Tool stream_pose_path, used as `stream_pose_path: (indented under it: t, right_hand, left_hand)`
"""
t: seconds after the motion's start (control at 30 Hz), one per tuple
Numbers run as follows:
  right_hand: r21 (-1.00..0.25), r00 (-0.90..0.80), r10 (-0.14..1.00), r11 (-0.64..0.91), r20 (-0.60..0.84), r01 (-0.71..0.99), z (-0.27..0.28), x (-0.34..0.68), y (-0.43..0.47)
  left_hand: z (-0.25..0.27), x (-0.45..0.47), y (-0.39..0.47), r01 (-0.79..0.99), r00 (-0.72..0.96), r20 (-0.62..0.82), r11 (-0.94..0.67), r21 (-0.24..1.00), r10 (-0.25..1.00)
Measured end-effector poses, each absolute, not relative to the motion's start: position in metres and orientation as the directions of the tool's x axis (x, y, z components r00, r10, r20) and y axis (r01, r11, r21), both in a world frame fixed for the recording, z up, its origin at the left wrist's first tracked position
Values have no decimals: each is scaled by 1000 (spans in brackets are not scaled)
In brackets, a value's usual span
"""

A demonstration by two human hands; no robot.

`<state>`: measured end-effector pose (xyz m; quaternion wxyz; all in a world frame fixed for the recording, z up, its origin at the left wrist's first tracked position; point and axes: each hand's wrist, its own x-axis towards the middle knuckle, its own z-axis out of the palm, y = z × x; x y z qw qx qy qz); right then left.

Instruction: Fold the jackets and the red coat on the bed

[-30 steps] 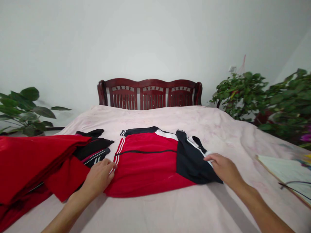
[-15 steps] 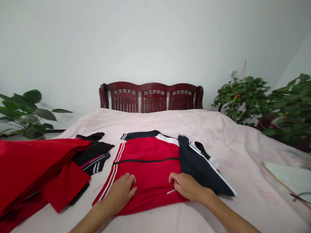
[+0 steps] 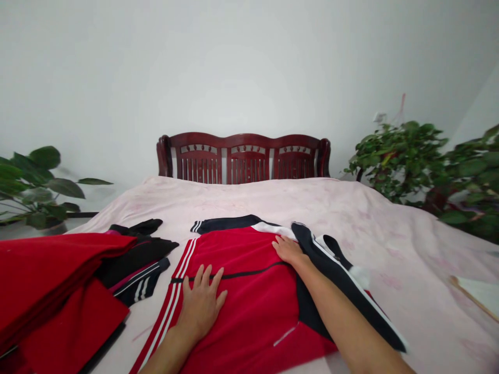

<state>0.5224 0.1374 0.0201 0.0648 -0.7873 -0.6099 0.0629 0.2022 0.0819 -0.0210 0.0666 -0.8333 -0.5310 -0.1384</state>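
Observation:
A red track jacket point(image 3: 249, 304) with navy sleeves, white stripes and a black zip line lies spread on the bed in front of me. My left hand point(image 3: 202, 301) rests on its left part, over the zip line, fingers spread and flat. Farther up, my right hand point(image 3: 287, 249) lies on the red cloth near the white shoulder band, fingers stretched out. One navy sleeve point(image 3: 346, 283) runs down along the right side, partly behind my right forearm. The other sleeve point(image 3: 224, 224) is folded across the top edge. Neither hand grips anything.
At the left lies a pile of red cloth point(image 3: 66, 280) with dark garments point(image 3: 136, 259) beside it. A pink bedsheet point(image 3: 374, 218) covers the bed, up to a dark wooden headboard point(image 3: 247, 158). Leafy plants point(image 3: 401, 156) stand on both sides. A pale flat object point(image 3: 477, 293) lies at right.
My hands have uncurled and moved up the jacket, the right one as far as the shoulder area. The jacket and the red pile sit lower in view, and the right sleeve reaches farther down.

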Motion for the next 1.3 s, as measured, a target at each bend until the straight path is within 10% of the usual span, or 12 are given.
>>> stream_pose_path:
  t: [0.33,0.5,0.77,0.97,1.3]
  right_hand:
    - [-116,250,961,-263,-118,958,27,489,120]
    - [-73,-77,996,80,45,994,2,458,25]
    - [32,-4,987,-2,163,999,12,469,-46]
    - [-109,-270,931,304,246,947,27,428,-90]
    - [-257,-169,953,234,253,938,41,453,-110]
  left_hand:
    - [-13,205,86,913,382,255,-406,47,888]
    - [-13,201,86,906,406,234,-422,22,883]
    - [11,184,80,916,384,157,-397,58,910]
    - [24,163,23,724,617,317,-678,132,720]
    - [-19,124,-20,638,747,261,-770,-22,611]
